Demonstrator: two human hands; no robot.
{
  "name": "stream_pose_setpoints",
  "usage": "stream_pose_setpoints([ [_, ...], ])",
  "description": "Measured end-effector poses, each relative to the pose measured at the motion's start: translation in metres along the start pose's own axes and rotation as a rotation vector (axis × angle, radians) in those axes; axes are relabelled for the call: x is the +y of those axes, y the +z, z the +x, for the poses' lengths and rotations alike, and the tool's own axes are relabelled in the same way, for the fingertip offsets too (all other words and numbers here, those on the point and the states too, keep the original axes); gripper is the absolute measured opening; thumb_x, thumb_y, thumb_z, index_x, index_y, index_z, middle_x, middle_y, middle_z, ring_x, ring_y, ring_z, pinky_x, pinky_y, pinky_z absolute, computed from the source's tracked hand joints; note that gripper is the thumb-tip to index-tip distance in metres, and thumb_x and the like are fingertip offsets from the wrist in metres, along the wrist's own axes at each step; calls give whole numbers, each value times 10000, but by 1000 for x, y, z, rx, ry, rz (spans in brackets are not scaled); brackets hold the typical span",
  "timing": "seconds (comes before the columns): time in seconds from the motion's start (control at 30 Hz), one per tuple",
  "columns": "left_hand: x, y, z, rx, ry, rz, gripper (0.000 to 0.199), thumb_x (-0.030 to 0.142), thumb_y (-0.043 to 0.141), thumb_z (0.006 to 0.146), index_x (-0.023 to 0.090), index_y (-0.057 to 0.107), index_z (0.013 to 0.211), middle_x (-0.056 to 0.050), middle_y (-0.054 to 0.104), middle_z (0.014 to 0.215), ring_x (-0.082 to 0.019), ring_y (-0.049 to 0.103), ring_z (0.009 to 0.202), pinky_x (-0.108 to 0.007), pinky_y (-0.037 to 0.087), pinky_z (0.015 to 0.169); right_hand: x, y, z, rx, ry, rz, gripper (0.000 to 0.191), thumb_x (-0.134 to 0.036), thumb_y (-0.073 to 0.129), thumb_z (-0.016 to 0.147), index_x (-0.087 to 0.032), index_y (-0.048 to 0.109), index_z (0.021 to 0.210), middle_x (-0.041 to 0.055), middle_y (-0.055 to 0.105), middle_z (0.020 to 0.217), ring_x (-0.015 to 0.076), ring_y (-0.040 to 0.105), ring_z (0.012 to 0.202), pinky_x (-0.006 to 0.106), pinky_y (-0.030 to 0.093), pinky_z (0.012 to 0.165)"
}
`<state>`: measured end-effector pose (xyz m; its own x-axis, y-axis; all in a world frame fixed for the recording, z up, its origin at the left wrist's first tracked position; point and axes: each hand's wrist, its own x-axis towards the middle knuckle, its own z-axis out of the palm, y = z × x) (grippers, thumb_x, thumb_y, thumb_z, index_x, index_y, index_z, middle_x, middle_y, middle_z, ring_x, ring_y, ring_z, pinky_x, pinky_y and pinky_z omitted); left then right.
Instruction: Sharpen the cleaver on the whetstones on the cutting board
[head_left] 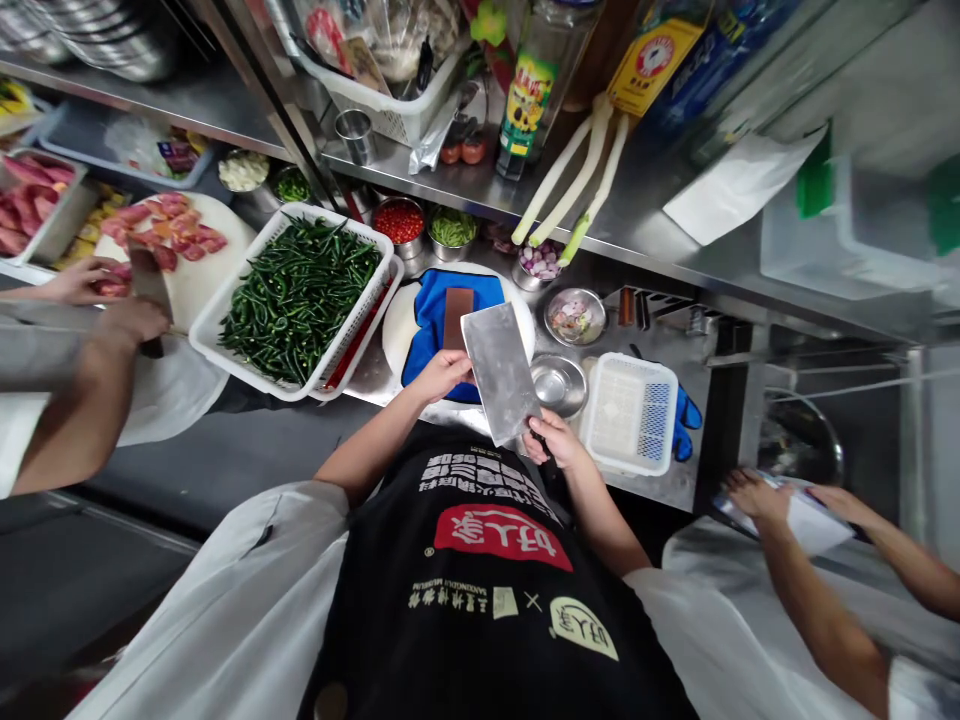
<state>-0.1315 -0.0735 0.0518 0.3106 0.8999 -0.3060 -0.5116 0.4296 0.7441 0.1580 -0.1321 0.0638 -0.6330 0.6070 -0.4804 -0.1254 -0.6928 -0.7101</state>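
A cleaver [501, 375] is held up in front of my apron, its broad blade tilted over the cutting board. My right hand [551, 440] is closed around its dark handle. At the blade's left edge is my left hand [444, 375], fingers pressed together with the tips against the metal; part of them is hidden. Behind the blade, a brown whetstone-like block [458, 315] lies on a blue cloth [427, 315] spread over the round white cutting board [397, 325].
Left stands a white basket [206, 330] of green chillies; beyond it a co-worker's hands [139, 315] cut meat. Right are a metal bowl [559, 385], a white basket [628, 455] and another person's hands [761, 497] with papers. A steel shelf [637, 225] overhangs the counter.
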Motion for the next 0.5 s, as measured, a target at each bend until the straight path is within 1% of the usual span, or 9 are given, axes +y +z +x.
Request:
stream_pose_setpoints([
  [0.07,3,-6,2,4,15,-15,615,686,917,651,116,762,819,-71,749,810,-183,723,746,-340,607,757,1,7,4,26,-10,-2,486,-593,755,907,-237,424,888,-96,473,519,93,356,327,219,349,333],
  [0.13,7,-12,2,14,31,-19,619,674,940,617,118,762,822,-62,749,805,-180,721,741,-325,602,743,2,15,8,39,-11,-10,487,-594,757,905,-236,427,894,-97,476,520,92,358,327,220,362,335],
  [0.23,13,-20,0,9,27,-16,632,659,965,570,120,766,831,-59,759,814,-188,727,757,-331,602,766,4,24,14,42,-2,-17,504,-617,758,894,-239,425,911,-103,472,514,92,346,318,219,360,332],
  [0.3,16,-26,0,-6,22,-21,631,671,955,584,120,760,822,-64,757,808,-195,728,756,-345,604,776,6,29,18,49,2,-25,514,-635,757,886,-241,429,921,-107,466,510,94,334,315,222,350,328],
  [0.37,15,-34,2,-5,13,-23,629,689,928,628,121,753,835,-73,755,810,-201,728,745,-354,604,767,6,31,22,72,-9,-69,517,-649,749,884,-241,432,901,-100,464,513,97,337,325,233,352,338],
  [0.4,12,-40,2,20,7,-15,629,693,914,649,122,753,859,-80,756,819,-201,728,740,-353,602,757,6,31,23,99,-26,-124,513,-655,734,893,-239,434,878,-90,468,515,101,353,339,239,358,355],
  [0.43,8,-46,3,69,-2,6,628,690,904,663,123,753,887,-88,759,828,-201,727,734,-346,596,743,5,30,25,143,-51,-210,505,-660,708,911,-236,441,855,-76,474,514,108,375,358,245,367,380],
  [0.47,3,-53,1,149,-13,46,619,681,893,676,123,749,903,-94,760,828,-196,722,722,-333,585,725,4,28,26,217,-80,-335,489,-662,676,933,-230,465,843,-60,480,512,119,401,381,252,375,410],
  [0.5,-2,-61,-1,254,-19,102,595,666,875,697,124,744,904,-95,756,811,-187,710,702,-319,571,706,2,25,29,314,-104,-501,464,-655,644,954,-219,516,856,-42,498,518,135,438,414,260,387,445],
])
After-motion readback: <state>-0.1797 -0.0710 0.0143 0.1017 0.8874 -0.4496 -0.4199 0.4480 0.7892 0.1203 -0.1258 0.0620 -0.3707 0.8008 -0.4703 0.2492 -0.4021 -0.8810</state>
